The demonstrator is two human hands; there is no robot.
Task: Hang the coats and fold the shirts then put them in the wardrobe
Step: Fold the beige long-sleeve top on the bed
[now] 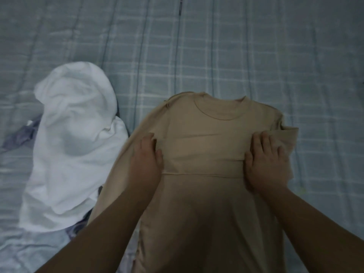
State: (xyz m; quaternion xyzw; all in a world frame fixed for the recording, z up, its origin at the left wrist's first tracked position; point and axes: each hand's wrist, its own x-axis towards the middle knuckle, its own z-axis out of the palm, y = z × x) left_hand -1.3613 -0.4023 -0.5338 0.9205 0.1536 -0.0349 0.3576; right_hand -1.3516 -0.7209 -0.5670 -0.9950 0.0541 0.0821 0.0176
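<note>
A beige shirt (204, 138) lies flat on the bed with its round collar pointing away from me. A band of its fabric is folded across the chest. My left hand (146, 160) grips the left end of that folded band, fingers curled on the cloth. My right hand (266, 160) presses on the right end, fingers spread over the bunched sleeve fabric. A crumpled white shirt (72, 146) lies to the left, touching the beige shirt's left sleeve.
The bed is covered by a blue-grey checked bedspread (216, 46). A bit of purple-grey cloth (21, 134) peeks out from under the white shirt at the far left. No wardrobe or hanger is in view.
</note>
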